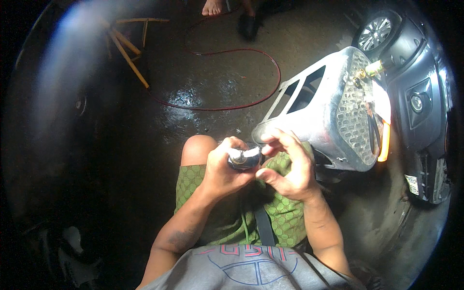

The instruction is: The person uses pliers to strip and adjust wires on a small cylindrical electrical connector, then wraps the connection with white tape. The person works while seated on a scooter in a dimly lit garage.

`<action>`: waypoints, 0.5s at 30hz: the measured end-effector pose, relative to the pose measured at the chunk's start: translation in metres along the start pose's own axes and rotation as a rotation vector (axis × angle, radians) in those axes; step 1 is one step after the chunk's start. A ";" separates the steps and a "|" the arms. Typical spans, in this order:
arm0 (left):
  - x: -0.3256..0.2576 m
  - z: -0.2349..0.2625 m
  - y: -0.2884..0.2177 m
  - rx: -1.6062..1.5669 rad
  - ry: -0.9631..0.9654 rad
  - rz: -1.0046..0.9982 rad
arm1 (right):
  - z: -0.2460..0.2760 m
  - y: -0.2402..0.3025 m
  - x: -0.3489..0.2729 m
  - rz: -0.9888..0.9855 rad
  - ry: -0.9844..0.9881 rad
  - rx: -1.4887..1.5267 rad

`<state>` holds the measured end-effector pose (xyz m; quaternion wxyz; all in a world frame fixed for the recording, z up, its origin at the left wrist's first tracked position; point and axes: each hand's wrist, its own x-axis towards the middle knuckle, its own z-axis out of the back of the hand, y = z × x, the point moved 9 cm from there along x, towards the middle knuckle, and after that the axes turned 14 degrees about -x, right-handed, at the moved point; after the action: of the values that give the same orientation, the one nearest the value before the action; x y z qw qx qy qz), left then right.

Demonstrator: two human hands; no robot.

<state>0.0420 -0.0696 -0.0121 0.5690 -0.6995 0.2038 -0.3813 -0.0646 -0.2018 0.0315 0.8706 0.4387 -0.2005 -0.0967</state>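
— What's the seated person got there?

— One small shiny metal cylinder (245,158), held over the lap, just on the near side of the silver car panel (319,113). The left hand (223,170) is wrapped tight around it, fingers curled shut on the body. The right hand (286,166) sits at the cylinder's end nearest the panel, thumb and fingertips bent in toward its tip; the other fingers arch loosely. Whether they actually pinch the tip I can't tell from here.

— And that panel, just the one?

— One, grey-silver, with two window-like cutouts on its side and a honeycomb mesh face. It leans right beside the hands, its lower corner almost over the right hand's knuckles. One orange strip (384,141) runs along its far edge.

— Anything else near it?

— Beyond the panel, one dark car (421,104), with one wheel (375,33) showing above the panel's top end and one round lamp (416,102) in the bumper. On the wet concrete floor (212,72), away from the panel on the hands' side, one red hose (232,77) loops round. Further off lies a bundle of wooden sticks (128,46); I count about four. Past the hose's loop, two feet (231,14) of somebody else: one bare, one in a dark shoe.

— And the person?

— Green patterned shorts (285,212), grey shirt (251,270), one bare knee (198,147) up beside the left hand.
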 end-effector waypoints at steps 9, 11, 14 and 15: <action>0.007 0.009 -0.008 0.034 0.036 0.007 | 0.001 0.047 0.046 0.264 0.043 0.060; 0.009 0.008 -0.011 0.014 0.069 -0.018 | 0.008 0.035 0.044 0.106 -0.037 0.121; 0.010 0.008 -0.013 0.036 0.040 -0.031 | 0.014 0.017 0.034 -0.127 -0.222 0.318; 0.011 0.008 -0.014 0.033 0.039 -0.038 | 0.007 0.019 0.034 -0.140 -0.150 0.177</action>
<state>0.0525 -0.0683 0.0041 0.5688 -0.6863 0.1953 -0.4089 -0.0375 -0.2075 0.0594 0.8024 0.5181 -0.2415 -0.1716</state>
